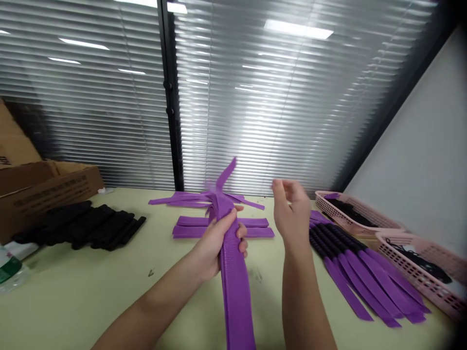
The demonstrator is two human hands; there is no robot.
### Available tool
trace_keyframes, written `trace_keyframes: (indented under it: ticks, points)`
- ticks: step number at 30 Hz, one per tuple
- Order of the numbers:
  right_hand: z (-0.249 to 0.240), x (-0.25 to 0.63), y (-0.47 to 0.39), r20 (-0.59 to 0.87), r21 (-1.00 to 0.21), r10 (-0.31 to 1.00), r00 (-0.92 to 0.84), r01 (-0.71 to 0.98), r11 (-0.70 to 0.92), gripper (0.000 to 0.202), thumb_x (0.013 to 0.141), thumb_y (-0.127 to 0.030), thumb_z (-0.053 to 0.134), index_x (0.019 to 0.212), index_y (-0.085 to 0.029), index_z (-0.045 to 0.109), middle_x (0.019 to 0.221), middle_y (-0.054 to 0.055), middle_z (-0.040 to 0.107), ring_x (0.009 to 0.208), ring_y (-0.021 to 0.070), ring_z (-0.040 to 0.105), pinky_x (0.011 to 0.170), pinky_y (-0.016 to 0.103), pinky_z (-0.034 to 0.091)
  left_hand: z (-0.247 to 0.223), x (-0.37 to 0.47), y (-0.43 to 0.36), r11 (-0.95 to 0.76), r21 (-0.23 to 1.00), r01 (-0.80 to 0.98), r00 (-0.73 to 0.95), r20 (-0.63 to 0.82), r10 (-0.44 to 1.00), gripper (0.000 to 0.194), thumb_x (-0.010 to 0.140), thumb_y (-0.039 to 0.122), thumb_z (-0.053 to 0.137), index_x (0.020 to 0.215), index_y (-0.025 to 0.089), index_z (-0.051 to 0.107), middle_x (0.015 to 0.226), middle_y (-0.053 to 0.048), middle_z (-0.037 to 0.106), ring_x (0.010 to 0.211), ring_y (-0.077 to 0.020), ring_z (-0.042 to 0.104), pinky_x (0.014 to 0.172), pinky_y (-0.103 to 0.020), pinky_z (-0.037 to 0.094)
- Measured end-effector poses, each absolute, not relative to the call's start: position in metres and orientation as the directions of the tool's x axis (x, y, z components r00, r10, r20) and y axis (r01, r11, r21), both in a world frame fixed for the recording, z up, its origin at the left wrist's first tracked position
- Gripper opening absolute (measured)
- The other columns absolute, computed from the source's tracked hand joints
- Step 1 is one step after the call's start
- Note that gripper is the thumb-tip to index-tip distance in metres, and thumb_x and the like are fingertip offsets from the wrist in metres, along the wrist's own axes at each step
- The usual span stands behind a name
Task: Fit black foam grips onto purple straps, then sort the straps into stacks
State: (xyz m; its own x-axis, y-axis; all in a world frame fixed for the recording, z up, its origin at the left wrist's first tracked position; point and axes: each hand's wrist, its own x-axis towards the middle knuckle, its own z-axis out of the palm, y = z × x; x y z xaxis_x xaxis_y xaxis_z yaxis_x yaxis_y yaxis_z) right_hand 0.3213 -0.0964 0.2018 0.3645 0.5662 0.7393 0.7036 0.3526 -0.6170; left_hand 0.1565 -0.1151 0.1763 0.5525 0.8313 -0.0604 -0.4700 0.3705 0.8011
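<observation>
- The left hand [215, 240] is gripping a bundle of purple straps [233, 272], fingers and thumb wrapped right round it, closed tight.
- The bundle is running from the bottom edge of the view up through that fist, standing over the middle of the table [91, 291].
- Above the fist the strap ends are fanning out; one end is flicking upward and looking blurred.
- The right hand [290, 214] is hovering just to the right of the bundle, not touching it.
- Its fingers are curling loosely, thumb and forefinger close together near the top; nothing is showing in that hand.
- Behind the fist, more loose straps [222, 227] are lying flat across the table, some crossing each other.
- To the right, a row of purple straps with black handles [350, 262] is lying side by side, slanting toward the near right corner.
- Two pink baskets [412, 262] are sitting along the right edge, dark pieces lying inside them.
- On the left, a pile of black pieces [83, 224] is lying on the table, well apart from both hands.
- A cardboard box [44, 187] is sitting just behind that pile, flaps open.
- A plastic bottle [10, 270] is peeking in at the far left edge.
- Window blinds [273, 107] are filling the background, ceiling lights reflecting in them.
</observation>
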Motion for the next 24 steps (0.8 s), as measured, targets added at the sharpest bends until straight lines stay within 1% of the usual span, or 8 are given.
trace_keyframes:
  ticks: [2, 5, 7, 9, 14, 17, 20, 24]
  points:
    - [0.202, 0.31, -0.102, 0.537, -0.748, 0.829, 0.155, 0.542, 0.383, 0.049, 0.09, -0.058, 0.039, 0.097, -0.017, 0.064, 0.09, 0.008, 0.066, 0.084, 0.0206, 0.062, 0.074, 0.035, 0.051, 0.174, 0.155, -0.11, 0.153, 0.928, -0.341, 0.364, -0.02, 0.931, 0.034, 0.084, 0.047, 0.059, 0.108, 0.023, 0.052, 0.066, 0.004, 0.05, 0.05, -0.0113, 0.049, 0.049, -0.025, 0.042]
    - [0.202, 0.29, -0.109, 0.323, -0.843, 0.94, -0.107, 0.42, 0.337, 0.044, 0.081, -0.056, 0.058, 0.101, -0.017, 0.066, 0.097, 0.007, 0.067, 0.086, 0.0195, 0.063, 0.072, 0.031, 0.052, 0.169, 0.149, -0.105, -0.207, 0.978, 0.015, 0.209, 0.199, 0.957, 0.019, 0.081, 0.036, 0.062, 0.088, 0.02, 0.056, 0.068, 0.001, 0.053, 0.055, -0.013, 0.049, 0.05, -0.024, 0.038]
    - [0.204, 0.28, -0.11, 0.272, -0.873, 0.941, -0.203, 0.359, 0.33, 0.046, 0.073, -0.049, 0.069, 0.106, -0.018, 0.064, 0.101, 0.007, 0.068, 0.088, 0.0195, 0.064, 0.072, 0.031, 0.053, 0.165, 0.144, -0.105, -0.387, 0.89, 0.243, 0.255, 0.326, 0.91, 0.006, 0.081, 0.025, 0.059, 0.08, 0.019, 0.056, 0.067, -0.001, 0.053, 0.057, -0.0142, 0.049, 0.05, -0.025, 0.036]
    - [0.204, 0.274, -0.109, 0.244, -0.896, 0.931, -0.273, 0.304, 0.324, 0.051, 0.066, -0.041, 0.077, 0.11, -0.019, 0.063, 0.102, 0.006, 0.068, 0.089, 0.0196, 0.064, 0.073, 0.031, 0.053, 0.163, 0.14, -0.106, -0.485, 0.761, 0.43, 0.311, 0.38, 0.871, 0.006, 0.08, 0.017, 0.052, 0.077, 0.019, 0.056, 0.067, -0.002, 0.054, 0.057, -0.0153, 0.049, 0.05, -0.026, 0.034]
    - [0.197, 0.268, -0.101, 0.222, -0.953, 0.938, -0.268, 0.142, 0.266, 0.049, 0.061, -0.032, 0.081, 0.106, -0.019, 0.065, 0.099, 0.005, 0.07, 0.09, 0.0211, 0.066, 0.074, 0.032, 0.054, 0.16, 0.142, -0.108, -0.52, 0.467, 0.715, 0.34, 0.417, 0.843, 0.017, 0.077, 0.011, 0.049, 0.09, 0.015, 0.06, 0.081, -0.01, 0.063, 0.071, -0.0239, 0.059, 0.062, -0.034, 0.044]
    - [0.192, 0.264, -0.093, 0.256, -0.965, 0.939, -0.228, -0.009, 0.261, 0.037, 0.064, -0.033, 0.079, 0.096, -0.019, 0.068, 0.094, 0.003, 0.07, 0.086, 0.0205, 0.066, 0.073, 0.031, 0.054, 0.165, 0.144, -0.107, -0.515, 0.491, 0.703, 0.329, 0.418, 0.847, 0.031, 0.08, 0.013, 0.051, 0.11, 0.014, 0.058, 0.096, -0.014, 0.066, 0.085, -0.0288, 0.063, 0.07, -0.038, 0.048]
    - [0.19, 0.262, -0.088, 0.337, -0.938, 0.929, -0.151, -0.138, 0.317, 0.03, 0.064, -0.035, 0.08, 0.087, -0.02, 0.068, 0.084, 0.001, 0.069, 0.079, 0.0185, 0.065, 0.07, 0.029, 0.053, 0.17, 0.141, -0.1, -0.582, 0.652, 0.485, 0.384, 0.439, 0.812, 0.044, 0.081, 0.021, 0.059, 0.123, 0.015, 0.051, 0.112, -0.013, 0.063, 0.101, -0.0285, 0.061, 0.081, -0.038, 0.051]
    - [0.19, 0.266, -0.083, 0.412, -0.874, 0.911, 0.009, -0.28, 0.398, 0.033, 0.066, -0.04, 0.079, 0.089, -0.021, 0.065, 0.08, 0.0, 0.067, 0.075, 0.017, 0.065, 0.07, 0.029, 0.054, 0.166, 0.139, -0.081, -0.458, 0.866, 0.201, 0.586, 0.269, 0.765, 0.056, 0.073, 0.038, 0.073, 0.121, 0.015, 0.053, 0.111, -0.011, 0.065, 0.099, -0.0284, 0.064, 0.079, -0.038, 0.054]
